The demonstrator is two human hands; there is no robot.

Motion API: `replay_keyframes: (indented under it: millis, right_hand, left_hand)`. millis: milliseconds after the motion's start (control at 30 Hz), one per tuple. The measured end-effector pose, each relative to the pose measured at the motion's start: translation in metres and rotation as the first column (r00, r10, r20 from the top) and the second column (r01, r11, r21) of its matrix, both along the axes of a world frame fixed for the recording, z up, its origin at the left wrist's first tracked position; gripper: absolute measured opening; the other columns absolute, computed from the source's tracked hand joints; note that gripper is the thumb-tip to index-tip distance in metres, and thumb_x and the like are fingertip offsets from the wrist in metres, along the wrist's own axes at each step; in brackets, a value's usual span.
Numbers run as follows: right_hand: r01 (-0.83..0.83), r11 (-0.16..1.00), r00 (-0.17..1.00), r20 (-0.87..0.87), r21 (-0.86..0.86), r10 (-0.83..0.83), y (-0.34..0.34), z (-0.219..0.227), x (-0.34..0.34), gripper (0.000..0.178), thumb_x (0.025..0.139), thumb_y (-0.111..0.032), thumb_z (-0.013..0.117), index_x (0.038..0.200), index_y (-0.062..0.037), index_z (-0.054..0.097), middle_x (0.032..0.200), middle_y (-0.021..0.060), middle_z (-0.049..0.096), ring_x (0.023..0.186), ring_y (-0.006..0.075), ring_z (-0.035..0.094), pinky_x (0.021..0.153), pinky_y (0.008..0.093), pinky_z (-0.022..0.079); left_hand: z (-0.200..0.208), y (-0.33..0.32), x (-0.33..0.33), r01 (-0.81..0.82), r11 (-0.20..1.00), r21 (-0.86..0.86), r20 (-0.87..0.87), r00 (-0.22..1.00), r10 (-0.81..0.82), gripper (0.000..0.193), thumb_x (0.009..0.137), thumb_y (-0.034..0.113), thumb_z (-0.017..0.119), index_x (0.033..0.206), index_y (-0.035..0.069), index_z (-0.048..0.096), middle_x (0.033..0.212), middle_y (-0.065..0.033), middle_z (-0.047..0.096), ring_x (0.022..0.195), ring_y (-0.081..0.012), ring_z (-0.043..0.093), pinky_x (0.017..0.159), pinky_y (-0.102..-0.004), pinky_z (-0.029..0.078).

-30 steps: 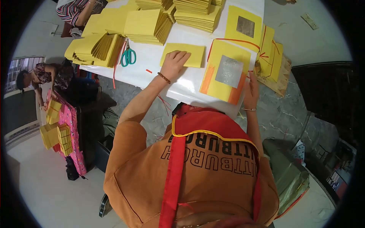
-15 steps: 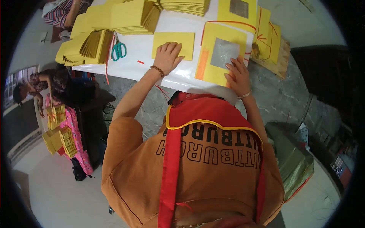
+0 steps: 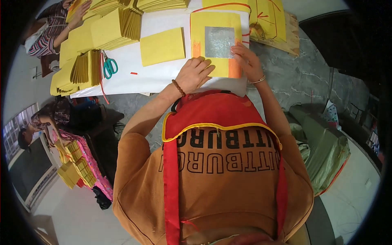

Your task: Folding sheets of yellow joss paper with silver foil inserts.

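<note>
A yellow paper sheet (image 3: 220, 67) with a silver foil square (image 3: 219, 37) and orange patches lies at the table's near right side. My left hand (image 3: 197, 73) rests on its near left corner, fingers stretched out and slightly apart. Across the foil's right edge lie the extended fingers of my right hand (image 3: 248, 61); what is under its palm is hidden. To the left of the sheet, untouched, is a plain yellow card (image 3: 162, 47). Teal-handled scissors (image 3: 110, 67) lie farther left, beside a folded yellow stack (image 3: 81, 73).
The table has a white cover (image 3: 139, 83). Several yellow stacks (image 3: 112, 28) stand along its far left. A co-worker's hand (image 3: 79, 14) reaches in there. More yellow sheets with red string (image 3: 265, 20) lie at the far right. Another person (image 3: 51, 118) bends over a pink-covered table (image 3: 92, 159) to the left.
My left hand has left the plain card and moved right onto the foil sheet's near corner. The foil sheet now lies straighter. The co-worker's hand has come in among the far stacks.
</note>
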State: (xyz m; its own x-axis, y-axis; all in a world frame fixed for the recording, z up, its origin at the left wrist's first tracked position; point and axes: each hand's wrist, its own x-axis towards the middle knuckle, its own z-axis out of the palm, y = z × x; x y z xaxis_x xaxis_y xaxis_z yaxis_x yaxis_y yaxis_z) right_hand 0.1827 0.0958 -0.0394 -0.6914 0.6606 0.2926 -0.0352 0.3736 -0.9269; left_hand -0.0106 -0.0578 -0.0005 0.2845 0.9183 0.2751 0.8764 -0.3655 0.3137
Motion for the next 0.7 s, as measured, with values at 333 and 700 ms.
replay_keyframes:
  millis: [333,700]
  right_hand:
    - [-0.142,0.946,0.986,0.043,-0.290,0.161,0.011,-0.013,0.015,0.034,0.095,-0.024,0.040,0.099,-0.0008,0.065,0.104,0.0114,0.064,0.112,0.0223,0.052,0.096,0.0323,0.038]
    - [-0.144,0.966,0.981,0.098,-0.216,0.168,0.011,-0.012,0.014,0.042,0.098,-0.026,0.034,0.098,0.0027,0.065,0.106,0.0131,0.063,0.116,0.0262,0.048,0.101,0.0367,0.033]
  left_hand:
    - [0.005,0.019,-0.016,0.043,0.992,-0.120,0.403,0.915,0.009,0.012,0.081,0.012,0.062,0.084,0.000,0.063,0.079,-0.0108,0.060,0.077,-0.0271,0.056,0.069,-0.0338,0.047]
    - [0.006,0.030,-0.018,-0.070,0.822,-0.565,0.514,0.750,0.417,0.017,0.080,0.015,0.058,0.081,-0.001,0.064,0.073,-0.0115,0.062,0.062,-0.0183,0.058,0.059,-0.0297,0.046]
